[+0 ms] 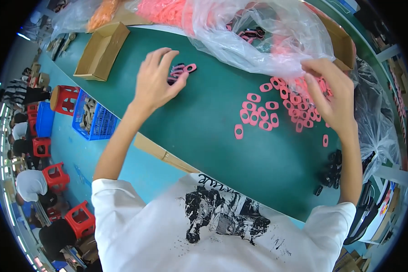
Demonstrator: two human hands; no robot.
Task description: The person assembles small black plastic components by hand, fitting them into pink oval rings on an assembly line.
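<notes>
My left hand (158, 81) is spread at the left of the green table, thumb and fingers apart. Beside its thumb and fingertips lies a small group of pink-and-black pieces (177, 71); whether the hand touches them is unclear. My right hand (332, 93) hovers over a scattered heap of flat pink pieces (299, 106), each with an oval hole. Its thumb and fingers are apart, close to the edge of a clear plastic bag (254, 61). More pink and black pieces show inside that bag. Below my right forearm sits a cluster of small black pieces (334, 167).
A shallow cardboard tray (95, 68) stands at the table's far left. Bags of orange (103, 14) and pink parts line the back. Off the left edge are a blue basket (105, 129), red stools (80, 220) and several people. Crumpled clear plastic (376, 118) hangs on the right.
</notes>
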